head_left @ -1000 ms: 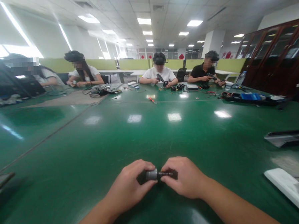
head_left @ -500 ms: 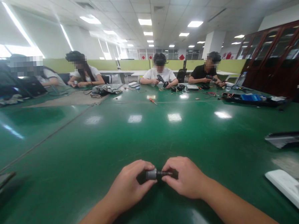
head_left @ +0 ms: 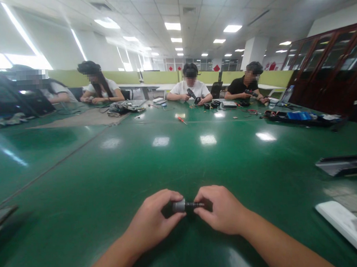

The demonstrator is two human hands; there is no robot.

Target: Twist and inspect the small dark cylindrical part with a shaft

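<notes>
Low in the middle of the head view, a small grey cylindrical part (head_left: 179, 206) with a dark, ringed metal shaft (head_left: 190, 205) lies sideways between my hands. My left hand (head_left: 154, 218) grips the grey cylinder end between thumb and fingers. From the other side, my right hand (head_left: 220, 209) has its thumb and index finger curled around the thin shaft, whose tip points into the palm. The inner fingers of both hands are partly hidden. Under them is the green tabletop (head_left: 156, 170).
A white power strip (head_left: 345, 228) lies at the right, with a dark metal tray-like piece (head_left: 344, 165) beyond it. Farther off are an orange screwdriver (head_left: 182, 120) and a black toolbox (head_left: 303, 119). Several people sit across the table, two holding power drills.
Both hands keep their hold and have shifted only very slightly. The grey part stays between them in nearly the same place.
</notes>
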